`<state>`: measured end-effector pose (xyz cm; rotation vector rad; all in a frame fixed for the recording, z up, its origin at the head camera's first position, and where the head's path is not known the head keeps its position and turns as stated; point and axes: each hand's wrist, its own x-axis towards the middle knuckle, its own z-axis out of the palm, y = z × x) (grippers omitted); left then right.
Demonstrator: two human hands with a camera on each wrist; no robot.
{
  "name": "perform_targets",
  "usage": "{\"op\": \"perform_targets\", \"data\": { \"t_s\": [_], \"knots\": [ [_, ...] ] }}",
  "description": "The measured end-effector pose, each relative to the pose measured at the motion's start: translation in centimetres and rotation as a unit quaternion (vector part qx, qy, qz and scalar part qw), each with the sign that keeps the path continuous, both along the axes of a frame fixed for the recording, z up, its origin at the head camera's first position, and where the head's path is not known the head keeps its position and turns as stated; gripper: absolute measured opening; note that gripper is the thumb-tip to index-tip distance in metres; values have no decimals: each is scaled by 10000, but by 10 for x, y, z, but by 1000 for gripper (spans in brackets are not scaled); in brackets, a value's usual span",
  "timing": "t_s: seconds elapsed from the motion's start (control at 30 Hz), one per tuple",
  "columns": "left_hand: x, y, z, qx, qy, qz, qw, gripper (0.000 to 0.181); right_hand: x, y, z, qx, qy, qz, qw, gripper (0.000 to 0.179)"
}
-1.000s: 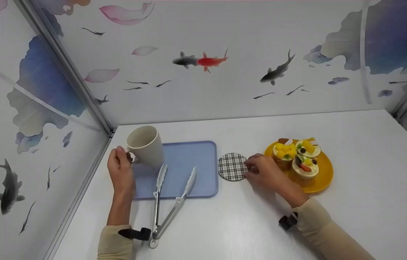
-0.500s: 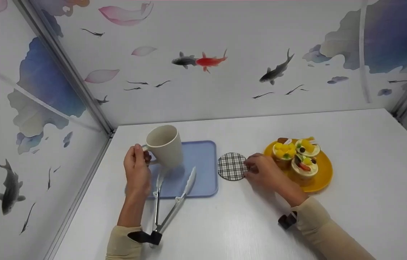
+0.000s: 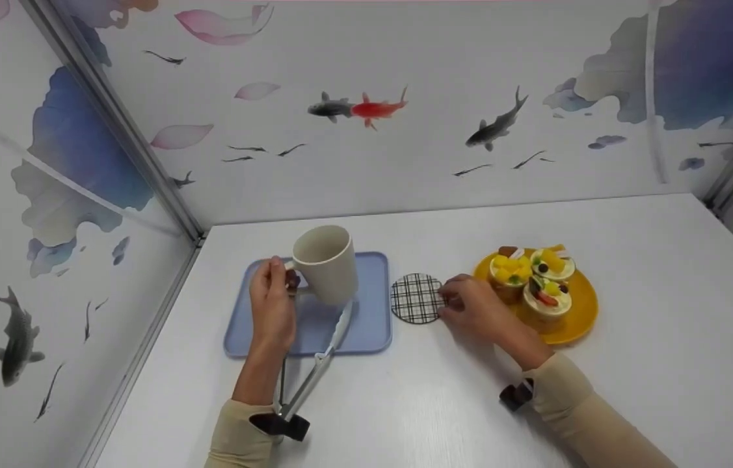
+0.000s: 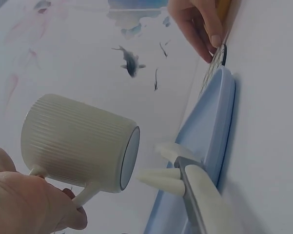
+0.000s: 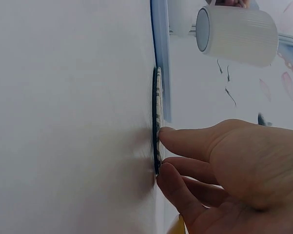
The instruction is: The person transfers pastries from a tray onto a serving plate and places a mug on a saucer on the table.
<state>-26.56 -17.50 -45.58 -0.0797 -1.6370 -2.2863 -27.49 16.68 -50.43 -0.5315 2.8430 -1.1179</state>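
Observation:
My left hand [image 3: 273,309] grips the handle of a cream ribbed mug [image 3: 328,276]. The mug is held upright above the blue tray [image 3: 374,328]; the left wrist view shows its base [image 4: 130,158] off the tray. Steel tongs with pale tips [image 3: 311,380] lie spread over the tray's front edge, partly hidden by my left arm. Beside the tray's right edge, a round checked coaster [image 3: 414,298] lies flat on the table. With thumb and fingers curled at its right edge, my right hand [image 3: 475,307] holds the coaster [image 5: 159,97].
Right of my right hand stands a yellow plate [image 3: 584,315] bearing three fruit-topped dessert cups [image 3: 547,299]. White panels [image 3: 405,162] painted with fish enclose the white table [image 3: 418,403] at the back and left.
My left hand has carried the mug rightward, from the tray's left side to above its right half. My right hand and the coaster have stayed in place.

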Motion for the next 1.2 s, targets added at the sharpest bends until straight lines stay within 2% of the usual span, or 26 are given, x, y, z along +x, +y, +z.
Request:
{"op": "perform_targets", "data": {
  "t_s": [0.4, 0.67, 1.03, 1.2],
  "knots": [
    [-10, 37, -4, 177, -97, -232, 9995, 31, 0, -1, 1, 2, -6, -1, 10000, 31],
    [-13, 58, -12, -91, -226, -458, 9987, 28, -2, -1, 0, 299, 397, 93, 9987, 29],
    [-20, 85, -27, -345, -281, -631, 9970, 32, -3, 1, 0, 249, -68, -24, 9997, 34],
    [-23, 94, -31, -394, -314, -670, 9965, 31, -3, 1, 1, 195, -62, -10, 9998, 34]
  ]
}}
